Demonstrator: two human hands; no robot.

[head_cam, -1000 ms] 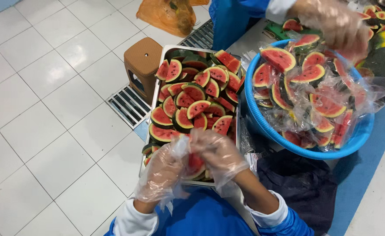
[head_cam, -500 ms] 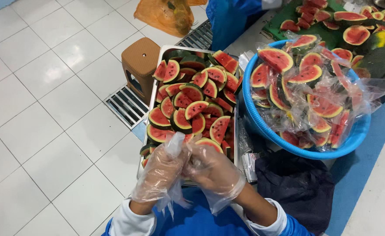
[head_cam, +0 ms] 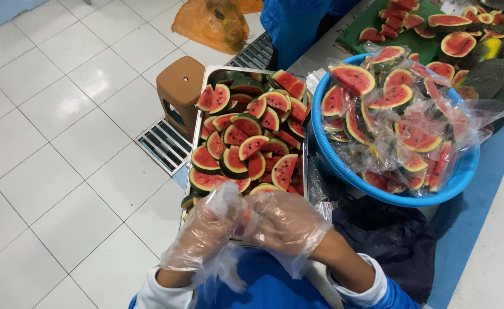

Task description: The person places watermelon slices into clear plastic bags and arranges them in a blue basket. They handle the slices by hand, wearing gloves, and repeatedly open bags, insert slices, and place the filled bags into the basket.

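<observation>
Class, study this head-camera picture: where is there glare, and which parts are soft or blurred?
Head view: even light throughout; glare glints off the plastic bags in the blue tub and off the metal tray rim; the gloved left hand and right hand look soft behind crinkled film; the white floor tiles stay sharp.

The left hand (head_cam: 203, 234) and right hand (head_cam: 286, 220), both in loose clear gloves, cover the near end of the metal tray (head_cam: 206, 80), and whatever sits between their fingers (head_cam: 246, 214) is too blurred to make out. The green cutting board (head_cam: 360, 43) runs off the top edge, and a person's blue garment (head_cam: 292, 28) is cut off there too.
</observation>
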